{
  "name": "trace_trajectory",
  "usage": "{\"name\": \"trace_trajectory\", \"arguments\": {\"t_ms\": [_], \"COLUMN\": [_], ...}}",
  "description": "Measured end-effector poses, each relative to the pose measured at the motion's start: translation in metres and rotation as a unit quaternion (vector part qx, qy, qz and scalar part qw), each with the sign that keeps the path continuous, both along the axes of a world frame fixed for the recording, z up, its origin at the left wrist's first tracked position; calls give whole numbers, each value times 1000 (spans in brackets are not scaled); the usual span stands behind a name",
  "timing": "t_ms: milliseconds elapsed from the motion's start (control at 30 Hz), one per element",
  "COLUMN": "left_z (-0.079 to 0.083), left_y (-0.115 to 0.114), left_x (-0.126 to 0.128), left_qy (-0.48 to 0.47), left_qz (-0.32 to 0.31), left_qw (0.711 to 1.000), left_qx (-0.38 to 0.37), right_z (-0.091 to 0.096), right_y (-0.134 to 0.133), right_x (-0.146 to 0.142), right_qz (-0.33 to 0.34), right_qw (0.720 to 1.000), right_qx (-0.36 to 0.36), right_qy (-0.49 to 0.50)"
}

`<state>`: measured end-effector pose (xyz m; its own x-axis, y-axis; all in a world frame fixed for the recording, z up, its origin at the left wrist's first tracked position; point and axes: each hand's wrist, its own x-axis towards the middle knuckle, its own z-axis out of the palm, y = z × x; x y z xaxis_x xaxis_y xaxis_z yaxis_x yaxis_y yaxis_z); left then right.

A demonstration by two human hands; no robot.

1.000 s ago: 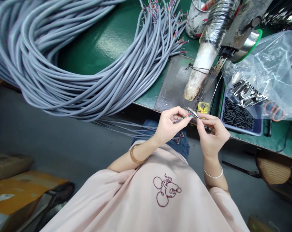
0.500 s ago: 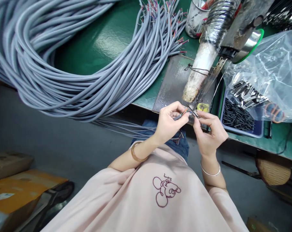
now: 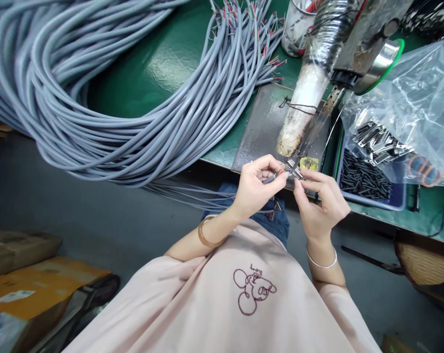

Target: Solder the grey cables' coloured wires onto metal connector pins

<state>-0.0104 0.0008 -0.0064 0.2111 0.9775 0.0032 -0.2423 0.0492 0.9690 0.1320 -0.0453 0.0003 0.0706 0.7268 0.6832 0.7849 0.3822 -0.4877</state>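
Note:
My left hand (image 3: 260,184) pinches the end of a grey cable (image 3: 269,180), whose thin coloured wires (image 3: 280,171) fan out from the fingertips. Those wires meet a small metal multi-pin connector (image 3: 294,170), pinched at its right end by my right hand (image 3: 321,198). Just above the connector is the tip of a soldering iron (image 3: 306,142), mounted on a stand and pointing down at the pins. Whether the tip touches a pin is too small to tell. Beside the iron hangs a white-wrapped tube (image 3: 299,115) with a browned end.
A big coil of grey cables (image 3: 163,132) covers the left of the green table (image 3: 134,83). On the right stand a blue tray (image 3: 394,201) of black sleeves, a plastic bag (image 3: 428,93) with metal connectors and a wire spool (image 3: 383,66). Cables with connectors (image 3: 275,208) lie over my lap.
The view has shifted slightly. Both hands stay almost in place, still holding the cable and the connector under the iron.

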Motion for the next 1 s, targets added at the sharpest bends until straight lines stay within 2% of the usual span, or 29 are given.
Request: {"name": "trace_trajectory", "arguments": {"t_ms": [267,500,633,767,867,1000], "left_z": [-4,-5,-4,-8,-11,-10], "left_y": [5,-1,-10,-16,-19,-20], "left_x": [-4,-6,-7,-6,-5,-6], "left_qy": [-14,3,-13,-6,9,31], "left_qz": [-41,-55,-55,-27,-8,-14], "left_qw": [997,996,997,1000,1000,999], "left_qx": [-70,-68,-46,-3,24,17], "right_z": [-10,-9,-6,-8,-11,-5], "right_y": [-4,-9,-14,-16,-18,-23], "right_x": [7,8,5,2,2,11], "right_qz": [27,8,-9,-6,3,9], "right_qw": [997,995,998,999,999,998], "right_qx": [3,27,32,0,-15,-15], "right_qy": [-74,-96,-49,32,43,55]}}
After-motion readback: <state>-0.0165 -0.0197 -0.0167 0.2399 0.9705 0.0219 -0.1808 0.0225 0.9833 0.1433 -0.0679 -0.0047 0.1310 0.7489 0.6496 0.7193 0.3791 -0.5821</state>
